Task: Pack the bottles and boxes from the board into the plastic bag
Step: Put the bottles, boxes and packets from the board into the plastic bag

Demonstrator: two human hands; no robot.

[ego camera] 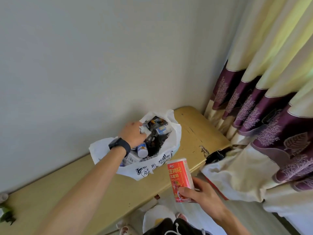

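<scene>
A white plastic bag with black print stands open on the yellow board, against the wall. Inside lie several bottles and boxes, among them a small white bottle with a blue label and a dark box. My left hand, with a black watch on the wrist, reaches into the bag's mouth and grips its far rim. My right hand holds a red can with white lettering upright, in front of the board's near edge and just right of the bag.
A pale wall rises behind the board. Cream and purple curtains hang at the right, their hem piled by the board's right end. A small grey object and something green sit at the board's far left. Cluttered floor lies below.
</scene>
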